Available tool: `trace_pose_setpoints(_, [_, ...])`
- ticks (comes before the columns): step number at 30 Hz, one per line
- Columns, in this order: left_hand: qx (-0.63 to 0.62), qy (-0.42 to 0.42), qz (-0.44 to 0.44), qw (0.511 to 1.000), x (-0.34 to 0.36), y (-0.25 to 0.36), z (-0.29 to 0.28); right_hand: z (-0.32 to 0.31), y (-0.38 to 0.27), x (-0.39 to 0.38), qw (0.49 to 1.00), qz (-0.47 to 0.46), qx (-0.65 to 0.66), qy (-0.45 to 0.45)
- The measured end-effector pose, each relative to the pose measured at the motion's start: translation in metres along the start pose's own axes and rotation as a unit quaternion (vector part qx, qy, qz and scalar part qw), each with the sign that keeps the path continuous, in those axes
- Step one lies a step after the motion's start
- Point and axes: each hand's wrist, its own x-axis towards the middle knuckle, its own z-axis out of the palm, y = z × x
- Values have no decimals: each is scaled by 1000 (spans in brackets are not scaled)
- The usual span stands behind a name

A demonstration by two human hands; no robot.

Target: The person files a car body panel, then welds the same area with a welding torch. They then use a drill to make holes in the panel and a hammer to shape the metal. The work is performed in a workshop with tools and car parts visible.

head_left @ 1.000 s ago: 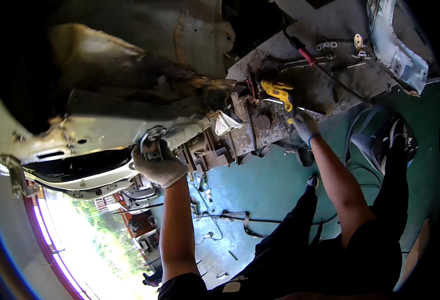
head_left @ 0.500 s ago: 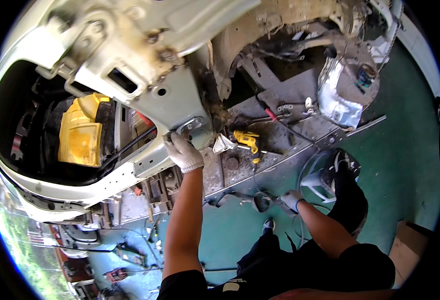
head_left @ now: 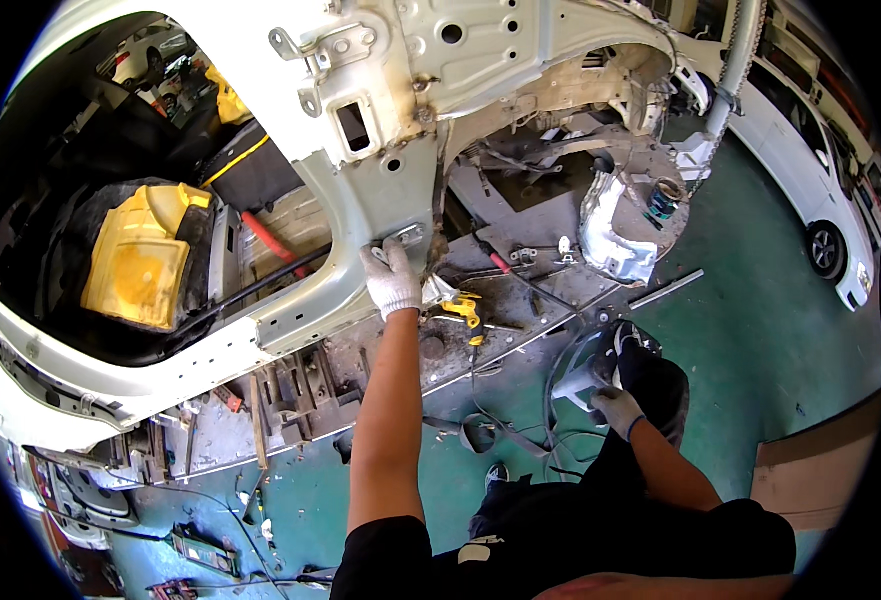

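My left hand (head_left: pixel 393 278), in a white knit glove, is at the lower pillar of the stripped car body (head_left: pixel 392 192). Its fingers are closed at a small metal hinge bracket (head_left: pixel 413 235); the hand hides part of it. My right hand (head_left: pixel 618 411), also gloved, hangs beside my bent leg near a pale stool (head_left: pixel 578 378). Its fingers are loosely apart, with nothing visible in them. Just right of my left hand, a yellow power drill (head_left: pixel 468 310) lies on the metal bench, beside a crumpled white piece (head_left: pixel 438 291).
The metal bench (head_left: pixel 520 330) runs under the car body, bearing tools and a torn silver panel (head_left: pixel 615 235). A yellow panel (head_left: pixel 145 265) lies inside the body. Hoses and a strap (head_left: pixel 477 433) trail on the green floor. A white car (head_left: pixel 795 150) stands far right.
My view has shifted, showing more of the car body's upper part and the white car. My left hand stays at the pillar's bracket. My right hand has come closer to my leg and the stool.
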Motion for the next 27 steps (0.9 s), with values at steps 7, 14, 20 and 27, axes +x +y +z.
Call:
trace_pose_setpoints(7, [105,-24,-59,992,8,-13,-9,19,31,-15,950,-43,-309,5])
trace_pose_setpoints(14, [103,-49,-31,993,5,-1,-10,27,44,-20,942,-114,-308,62])
trace_pose_setpoints(20, [75,-19,19,997,5,-6,-5,29,28,-25,951,-60,-302,39])
trace_pose_setpoints(27, [99,10,-6,995,12,-19,-3,15,-5,-5,962,-33,-270,9])
